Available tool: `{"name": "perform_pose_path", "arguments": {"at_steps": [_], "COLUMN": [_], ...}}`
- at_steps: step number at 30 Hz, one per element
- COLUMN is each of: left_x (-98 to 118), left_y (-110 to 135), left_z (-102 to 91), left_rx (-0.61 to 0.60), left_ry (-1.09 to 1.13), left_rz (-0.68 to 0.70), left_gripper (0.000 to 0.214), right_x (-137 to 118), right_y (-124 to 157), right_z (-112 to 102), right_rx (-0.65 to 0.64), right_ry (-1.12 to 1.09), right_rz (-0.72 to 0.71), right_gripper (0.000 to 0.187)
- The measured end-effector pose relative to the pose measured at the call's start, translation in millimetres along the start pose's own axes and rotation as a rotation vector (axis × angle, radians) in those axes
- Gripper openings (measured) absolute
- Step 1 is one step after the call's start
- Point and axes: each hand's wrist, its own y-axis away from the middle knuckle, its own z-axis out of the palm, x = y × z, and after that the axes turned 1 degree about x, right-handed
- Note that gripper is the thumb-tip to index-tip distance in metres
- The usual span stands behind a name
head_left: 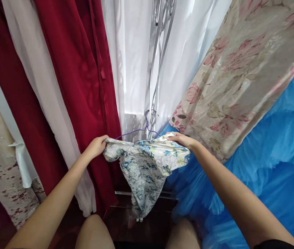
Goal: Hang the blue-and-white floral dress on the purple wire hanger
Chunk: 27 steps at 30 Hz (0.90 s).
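A white dress [147,173] with a blue and yellow floral print hangs between my arms, its lower part narrowing toward the floor. A thin purple hanger [136,131] shows above its top edge, the hook pointing up. At the left end of that edge, my left hand [98,145] pinches the cloth. My right hand [180,138] grips the top edge near the right side, thumb and fingers closed on the fabric. The hanger's ends are hidden inside the garment.
Long red dresses [71,69] and a pale pink one hang on the left. White cloth [135,62] with silvery ribbons [158,41] hangs straight ahead. To the right are a beige floral dress [230,83] and blue tulle [271,166]. Below lies a dark floor [121,214].
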Motion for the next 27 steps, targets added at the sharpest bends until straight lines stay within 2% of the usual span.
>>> {"name": "perform_pose_path", "arguments": {"at_steps": [3, 6, 8, 10, 12, 14, 16, 19, 21, 23, 25, 27], "left_x": [24, 52, 65, 71, 70, 67, 69, 87, 103, 110, 105, 89], "left_y": [-26, -44, -49, -49, -47, -45, -43, -39, -35, -31, -28, -24], "left_z": [9.0, 27.7, 37.6, 42.7, 44.7, 46.3, 49.1, 53.4, 54.2, 52.7, 50.1, 48.9], "left_rx": [0.128, 0.084, 0.141, 0.279, 0.357, 0.350, 0.305, 0.246, 0.230, 0.235, 0.261, 0.302], "left_ry": [0.118, 0.348, 0.326, 0.201, 0.112, 0.103, 0.158, 0.265, 0.267, 0.185, 0.120, 0.182], "left_rz": [0.098, 0.078, 0.069, 0.098, 0.128, 0.141, 0.136, 0.128, 0.159, 0.199, 0.175, 0.068], "left_gripper": [0.022, 0.033, 0.035, 0.024, 0.012, 0.013, 0.022, 0.037, 0.041, 0.039, 0.033, 0.038], "right_x": [7, 14, 20, 31, 46, 61, 68, 53, 28, -1, -24, -36], "right_y": [1, 7, 16, 28, 44, 59, 68, 66, 58, 53, 59, 78], "right_z": [0, 0, -1, -1, -1, -2, -5, -9, -7, 6, 30, 64], "right_rx": [0.031, 0.107, 0.195, 0.292, 0.371, 0.431, 0.488, 0.570, 0.617, 0.606, 0.507, 0.340], "right_ry": [0.027, 0.069, 0.095, 0.120, 0.150, 0.160, 0.112, -0.036, -0.136, -0.181, -0.148, -0.076], "right_rz": [0.051, 0.080, 0.048, -0.017, -0.088, -0.174, -0.254, -0.316, -0.346, -0.415, -0.500, -0.534], "right_gripper": [0.035, 0.034, 0.033, 0.033, 0.037, 0.043, 0.046, 0.042, 0.042, 0.045, 0.049, 0.054]}}
